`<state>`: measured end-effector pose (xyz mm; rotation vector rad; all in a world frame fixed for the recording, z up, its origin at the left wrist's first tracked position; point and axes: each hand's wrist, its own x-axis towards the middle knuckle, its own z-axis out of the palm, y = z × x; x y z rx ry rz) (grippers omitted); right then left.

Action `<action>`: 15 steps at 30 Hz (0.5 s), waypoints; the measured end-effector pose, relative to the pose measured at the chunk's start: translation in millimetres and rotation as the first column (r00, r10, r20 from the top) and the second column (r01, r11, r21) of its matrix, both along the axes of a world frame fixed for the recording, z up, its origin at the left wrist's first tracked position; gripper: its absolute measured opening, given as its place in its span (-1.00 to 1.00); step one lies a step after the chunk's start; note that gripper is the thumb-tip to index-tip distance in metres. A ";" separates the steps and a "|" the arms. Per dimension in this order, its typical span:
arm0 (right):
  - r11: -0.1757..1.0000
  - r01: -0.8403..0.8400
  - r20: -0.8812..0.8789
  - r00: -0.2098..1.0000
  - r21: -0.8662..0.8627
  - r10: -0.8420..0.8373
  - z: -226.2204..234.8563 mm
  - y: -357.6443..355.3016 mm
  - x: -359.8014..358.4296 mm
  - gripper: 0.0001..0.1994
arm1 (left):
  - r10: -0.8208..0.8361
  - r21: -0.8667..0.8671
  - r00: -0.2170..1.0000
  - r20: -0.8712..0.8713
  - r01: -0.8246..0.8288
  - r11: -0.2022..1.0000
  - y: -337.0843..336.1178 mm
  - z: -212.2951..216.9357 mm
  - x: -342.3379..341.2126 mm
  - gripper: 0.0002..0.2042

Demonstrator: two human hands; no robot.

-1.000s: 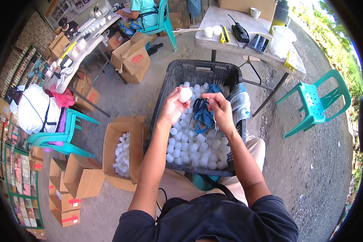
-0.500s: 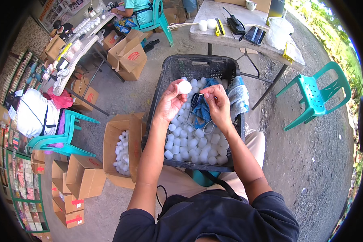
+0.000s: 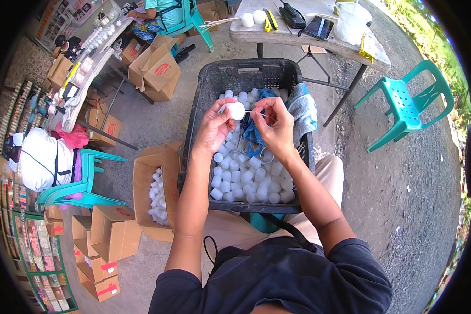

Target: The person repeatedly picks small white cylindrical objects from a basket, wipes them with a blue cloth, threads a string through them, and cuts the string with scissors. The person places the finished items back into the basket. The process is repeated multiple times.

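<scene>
Now you are holding a small white cup (image 3: 234, 110) up over the black crate (image 3: 204, 99) in your left hand (image 3: 213, 131), fingers closed around its sides. Your right hand (image 3: 277, 128) is pinching a thin white stick (image 3: 255, 111) that is pointing at the cup. The cup is looking light, hard and a bit slippery, so keep gripping its round sides. More white cups (image 3: 251, 178) are filling the crate.

Above the black crate (image 3: 246, 78) the air is open, so hands pass freely over it. Its walls hem the white pieces (image 3: 246, 178) (a grey cloth (image 3: 302, 107) drapes the right rim). Left of the crate an open carton (image 3: 146, 178) blocks; beyond it, the table (image 3: 309, 39).
</scene>
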<state>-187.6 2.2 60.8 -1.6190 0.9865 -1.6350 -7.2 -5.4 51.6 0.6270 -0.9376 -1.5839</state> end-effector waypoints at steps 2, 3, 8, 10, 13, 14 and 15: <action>1.000 0.018 -0.007 1.000 -0.008 -0.018 0.1 -0.5 -0.9 -0.77 | -0.004 0.002 1.000 -0.007 0.004 1.000 0.1 -0.3 0.2 -0.72; 1.000 0.018 -0.007 1.000 -0.008 -0.018 0.6 -0.7 -1.2 -0.77 | -0.006 0.003 1.000 -0.012 0.006 1.000 0.1 -0.3 -0.1 -0.73; 1.000 0.019 -0.013 1.000 -0.003 -0.019 1.5 -0.6 -1.4 -0.77 | -0.002 0.007 1.000 -0.008 0.002 1.000 -0.8 -0.4 0.8 -0.74; 1.000 0.026 -0.034 0.999 -0.008 -0.026 3.1 0.4 -1.8 -0.76 | -0.001 0.001 1.000 0.011 0.001 1.000 -0.8 -0.4 1.2 -0.72; 0.999 0.030 -0.056 0.998 -0.029 -0.032 3.4 1.2 -1.7 -0.77 | 0.005 -0.015 0.999 0.048 -0.005 1.000 0.1 -0.1 1.3 -0.70; 0.999 0.030 -0.060 0.998 -0.039 -0.033 3.3 1.3 -1.6 -0.77 | 0.010 -0.021 0.998 0.055 -0.009 1.000 0.0 -0.1 1.4 -0.70; 0.999 0.031 -0.071 0.997 -0.040 -0.033 3.1 1.5 -1.6 -0.77 | 0.015 -0.026 0.998 0.061 -0.013 1.000 0.0 -0.1 1.5 -0.71</action>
